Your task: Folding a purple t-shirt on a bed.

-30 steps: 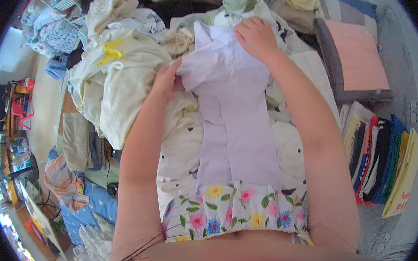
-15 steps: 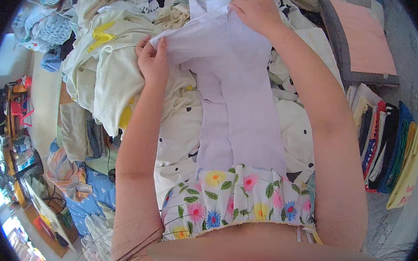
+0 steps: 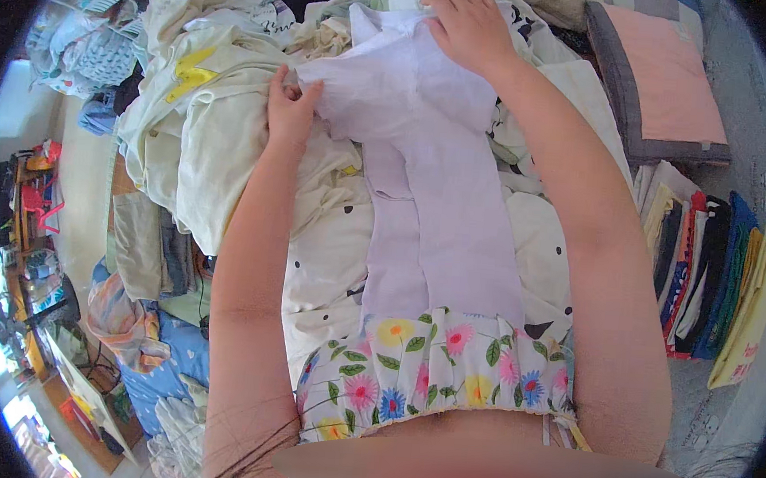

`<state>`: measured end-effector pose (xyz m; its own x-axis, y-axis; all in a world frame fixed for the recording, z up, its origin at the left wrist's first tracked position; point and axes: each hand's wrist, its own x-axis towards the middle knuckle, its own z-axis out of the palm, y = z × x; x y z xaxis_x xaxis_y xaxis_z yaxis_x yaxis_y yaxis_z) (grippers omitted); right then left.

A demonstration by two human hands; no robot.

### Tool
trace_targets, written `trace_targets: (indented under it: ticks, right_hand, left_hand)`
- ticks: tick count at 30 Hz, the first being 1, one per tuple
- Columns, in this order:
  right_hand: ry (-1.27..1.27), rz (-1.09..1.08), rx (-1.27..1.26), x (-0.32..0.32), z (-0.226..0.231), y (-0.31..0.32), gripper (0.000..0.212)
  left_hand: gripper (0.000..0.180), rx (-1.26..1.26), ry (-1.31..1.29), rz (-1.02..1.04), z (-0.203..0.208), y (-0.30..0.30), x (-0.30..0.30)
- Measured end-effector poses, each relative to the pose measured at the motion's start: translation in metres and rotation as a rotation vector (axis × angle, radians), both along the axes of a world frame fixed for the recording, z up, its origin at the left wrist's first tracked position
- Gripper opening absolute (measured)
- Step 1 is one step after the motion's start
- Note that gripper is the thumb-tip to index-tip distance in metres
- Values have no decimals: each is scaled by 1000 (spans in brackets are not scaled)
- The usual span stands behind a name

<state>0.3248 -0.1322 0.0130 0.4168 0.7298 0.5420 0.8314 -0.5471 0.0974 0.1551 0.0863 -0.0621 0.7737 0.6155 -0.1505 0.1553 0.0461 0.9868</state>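
Note:
A pale lavender garment lies lengthwise in front of me, its lower end reaching to my flowered top; whether it is a shirt or trousers, I cannot tell. My left hand is at the garment's upper left edge, thumb and forefinger apart, and no grip on the cloth shows. At the upper right part of the garment, my right hand rests palm down with its fingers stretched out. Beneath the garment spreads a white cloth with black spots.
A heap of cream cloth with yellow patches rises on the left. To the right stand a row of upright folded clothes and a pink and grey folded textile. A blue cloth lies at lower left.
My left hand has parted its fingers from the garment's edge and shifted slightly right and down. The garment's left part has drawn inward and creased. My right hand's fingers have lifted and spread slightly.

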Motion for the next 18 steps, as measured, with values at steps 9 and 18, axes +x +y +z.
trace_targets:
  ticks: [9,18]
  right_hand:
    - [-77,-8,-201,27,-1,-23,11]
    - [-93,-189,112,0,3,-38,28]
  left_hand:
    - [60,260,28,62,-30,12,13]
    - [67,311,215,46,-38,-4,-2]
